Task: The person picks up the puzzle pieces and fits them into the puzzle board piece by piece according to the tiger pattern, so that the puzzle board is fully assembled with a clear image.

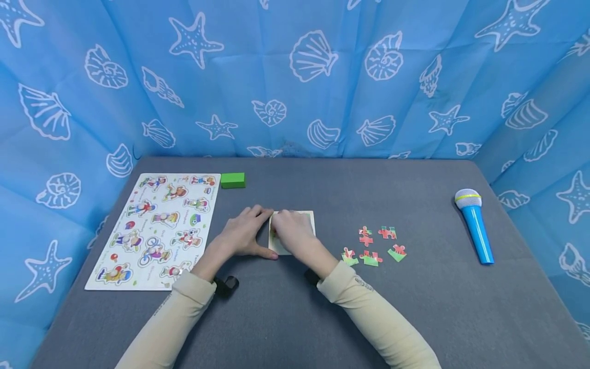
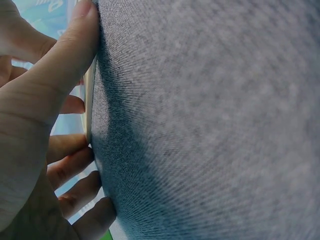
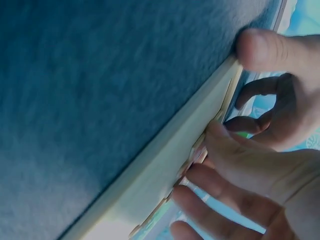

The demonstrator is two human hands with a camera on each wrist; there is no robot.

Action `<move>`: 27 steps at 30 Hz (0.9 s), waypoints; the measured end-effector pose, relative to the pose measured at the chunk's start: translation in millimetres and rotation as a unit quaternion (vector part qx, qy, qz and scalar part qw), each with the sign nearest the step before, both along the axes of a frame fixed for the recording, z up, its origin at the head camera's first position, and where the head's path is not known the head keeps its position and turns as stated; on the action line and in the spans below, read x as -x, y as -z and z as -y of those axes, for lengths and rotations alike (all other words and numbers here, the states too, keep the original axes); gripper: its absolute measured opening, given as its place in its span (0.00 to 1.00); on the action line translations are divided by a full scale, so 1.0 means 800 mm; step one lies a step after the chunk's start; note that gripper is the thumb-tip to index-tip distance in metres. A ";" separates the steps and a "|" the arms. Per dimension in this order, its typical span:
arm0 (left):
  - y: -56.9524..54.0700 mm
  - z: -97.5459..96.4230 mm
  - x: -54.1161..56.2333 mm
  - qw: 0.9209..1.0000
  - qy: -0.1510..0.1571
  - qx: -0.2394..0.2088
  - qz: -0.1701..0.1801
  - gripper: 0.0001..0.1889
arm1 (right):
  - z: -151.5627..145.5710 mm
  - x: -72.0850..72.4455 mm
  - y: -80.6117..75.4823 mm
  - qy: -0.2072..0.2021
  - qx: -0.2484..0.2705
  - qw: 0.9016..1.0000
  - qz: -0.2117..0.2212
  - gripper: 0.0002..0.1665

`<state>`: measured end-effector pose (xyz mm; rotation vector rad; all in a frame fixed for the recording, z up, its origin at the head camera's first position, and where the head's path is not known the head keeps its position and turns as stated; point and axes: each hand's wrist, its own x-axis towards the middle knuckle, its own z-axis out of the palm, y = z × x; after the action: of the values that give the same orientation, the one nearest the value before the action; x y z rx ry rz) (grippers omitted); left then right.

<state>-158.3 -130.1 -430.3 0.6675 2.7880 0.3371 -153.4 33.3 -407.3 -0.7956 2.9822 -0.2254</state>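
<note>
A small square puzzle tray [image 1: 272, 248] with a pale border lies flat on the table. My left hand [image 1: 246, 233] rests at its left side, thumb by the near corner and index finger by the far one, the other fingers spread on the table. Over the tray, my right hand [image 1: 293, 231] pinches a jigsaw piece [image 3: 198, 151] between thumb and fingers, low against the tray surface. The hand hides most of that piece and much of the tray. Several loose red and green jigsaw pieces [image 1: 370, 258] lie to the right.
At the left lies a large white picture board [image 1: 156, 233] with figures of children. A green block [image 1: 233, 180] sits by its far right corner. Toward the right edge is a blue toy microphone [image 1: 477, 230]. A blue shell-patterned curtain [image 1: 276, 66] surrounds the grey table [image 1: 415, 307].
</note>
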 end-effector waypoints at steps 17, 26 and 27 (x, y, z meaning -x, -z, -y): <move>0.000 -0.001 -0.001 1.000 0.002 -0.006 -0.003 0.60 | 0.006 -0.012 -0.001 0.042 -0.016 0.999 -0.023 0.08; -0.002 -0.001 0.000 1.000 -0.001 0.001 0.008 0.61 | -0.014 -0.012 -0.011 0.044 0.003 0.999 0.016 0.05; -0.003 -0.001 0.000 1.000 -0.001 0.001 0.009 0.61 | -0.019 -0.012 -0.014 0.045 0.007 0.999 0.024 0.07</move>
<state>-158.5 -129.5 -428.2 0.6575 2.7715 0.3401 -144.0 48.8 -395.8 -0.6487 2.9766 -0.2661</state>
